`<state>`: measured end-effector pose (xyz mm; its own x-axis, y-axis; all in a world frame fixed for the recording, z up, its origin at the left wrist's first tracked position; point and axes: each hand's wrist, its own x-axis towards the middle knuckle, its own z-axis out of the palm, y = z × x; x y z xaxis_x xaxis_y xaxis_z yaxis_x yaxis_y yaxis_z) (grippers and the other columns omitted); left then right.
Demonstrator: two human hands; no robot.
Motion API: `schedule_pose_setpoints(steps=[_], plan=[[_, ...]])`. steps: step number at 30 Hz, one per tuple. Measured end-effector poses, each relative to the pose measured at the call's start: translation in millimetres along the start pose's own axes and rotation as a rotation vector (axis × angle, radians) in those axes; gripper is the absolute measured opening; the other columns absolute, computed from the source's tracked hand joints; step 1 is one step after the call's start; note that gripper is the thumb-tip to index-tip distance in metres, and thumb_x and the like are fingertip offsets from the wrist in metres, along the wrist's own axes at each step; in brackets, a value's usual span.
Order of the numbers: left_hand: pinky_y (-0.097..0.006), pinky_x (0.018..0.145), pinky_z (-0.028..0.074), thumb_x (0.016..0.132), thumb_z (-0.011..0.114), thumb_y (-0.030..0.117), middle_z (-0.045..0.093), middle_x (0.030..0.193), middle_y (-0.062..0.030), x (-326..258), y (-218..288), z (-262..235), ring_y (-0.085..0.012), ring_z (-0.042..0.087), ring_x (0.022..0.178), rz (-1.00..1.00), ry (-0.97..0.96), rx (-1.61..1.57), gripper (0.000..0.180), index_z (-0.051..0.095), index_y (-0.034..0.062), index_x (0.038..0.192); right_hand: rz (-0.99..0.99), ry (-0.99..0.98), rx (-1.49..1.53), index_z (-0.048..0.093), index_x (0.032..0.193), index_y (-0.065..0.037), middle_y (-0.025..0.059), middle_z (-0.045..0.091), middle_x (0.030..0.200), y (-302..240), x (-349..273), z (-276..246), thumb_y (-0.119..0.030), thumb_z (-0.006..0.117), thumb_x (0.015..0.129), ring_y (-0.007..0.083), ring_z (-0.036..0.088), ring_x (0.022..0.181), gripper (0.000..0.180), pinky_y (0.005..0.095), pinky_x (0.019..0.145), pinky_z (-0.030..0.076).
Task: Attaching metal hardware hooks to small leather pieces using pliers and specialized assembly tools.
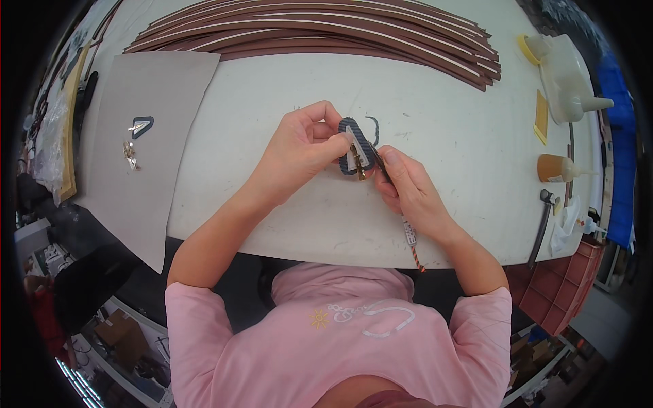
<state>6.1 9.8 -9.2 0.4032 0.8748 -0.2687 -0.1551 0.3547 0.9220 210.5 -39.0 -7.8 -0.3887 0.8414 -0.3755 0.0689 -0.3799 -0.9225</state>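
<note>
My left hand pinches a small triangular piece with a dark blue ribbed border and a pale middle, held above the white table. A gold-coloured metal part lies against its face, close to my left thumb. My right hand is closed around a slim dark tool, its tip at the right edge of the triangle. Fingers hide much of the tool, so its exact kind is unclear. Below that hand hangs a patterned strap ending in an orange-and-black cord. Just beyond the triangle, a thin dark strip curls.
Long brown strips are piled along the far side. On the left, a grey sheet carries another triangular piece and small metal parts. At right stand a white spouted bottle, an amber bottle and a hammer-like tool.
</note>
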Motion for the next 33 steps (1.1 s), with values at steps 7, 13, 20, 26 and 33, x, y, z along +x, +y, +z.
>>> schedule_pose_setpoints(steps=[7, 13, 20, 26, 33], plan=[[-0.025, 0.07, 0.051, 0.09, 0.06, 0.007, 0.068, 0.084, -0.0086, -0.9, 0.3, 1.4, -0.0098, 0.063, 0.076, 0.021, 0.012, 0.007, 0.008, 0.054, 0.001, 0.089, -0.008, 0.007, -0.025, 0.051, 0.097, -0.006, -0.0065, 0.033, 0.065, 0.2, 1.3, 0.9, -0.037, 0.031, 0.108, 0.0026, 0.026, 0.052, 0.039, 0.0207, 0.046, 0.024], [-0.024, 0.07, 0.051, 0.09, 0.061, 0.007, 0.068, 0.084, -0.0084, -0.5, -0.1, 1.9, -0.0098, 0.063, 0.076, 0.03, 0.029, 0.018, 0.009, 0.055, 0.0011, 0.089, -0.019, 0.022, -0.071, 0.052, 0.097, -0.007, -0.0069, 0.034, 0.065, 2.0, 2.2, 1.0, -0.037, 0.031, 0.108, 0.0022, 0.026, 0.052, 0.038, 0.0203, 0.046, 0.023], [-0.025, 0.071, 0.051, 0.09, 0.061, 0.007, 0.069, 0.084, -0.0084, -1.3, -0.9, 1.8, -0.0098, 0.063, 0.076, 0.043, 0.022, 0.003, 0.009, 0.054, 0.0012, 0.089, 0.008, 0.007, -0.041, 0.052, 0.096, -0.007, -0.0069, 0.034, 0.065, 0.4, 2.0, -0.8, -0.037, 0.031, 0.108, 0.0022, 0.026, 0.052, 0.038, 0.0208, 0.044, 0.023], [-0.025, 0.072, 0.052, 0.091, 0.06, 0.008, 0.069, 0.085, -0.0091, -2.1, 0.5, 1.7, -0.0106, 0.064, 0.078, 0.027, 0.03, 0.018, 0.009, 0.055, 0.0006, 0.089, 0.042, 0.016, -0.039, 0.054, 0.091, -0.004, -0.0044, 0.039, 0.064, -3.5, 1.5, 0.3, -0.036, 0.032, 0.108, 0.005, 0.034, 0.057, 0.042, 0.0226, 0.052, 0.031], [-0.026, 0.073, 0.052, 0.091, 0.061, 0.009, 0.069, 0.085, -0.0095, -3.3, 2.3, 1.3, -0.0112, 0.064, 0.078, 0.043, 0.025, 0.037, 0.01, 0.055, 0.0006, 0.09, 0.013, 0.021, -0.067, 0.051, 0.085, -0.004, -0.0036, 0.038, 0.065, 0.9, 3.1, -1.3, -0.037, 0.033, 0.108, 0.0054, 0.034, 0.058, 0.043, 0.0236, 0.053, 0.032]])
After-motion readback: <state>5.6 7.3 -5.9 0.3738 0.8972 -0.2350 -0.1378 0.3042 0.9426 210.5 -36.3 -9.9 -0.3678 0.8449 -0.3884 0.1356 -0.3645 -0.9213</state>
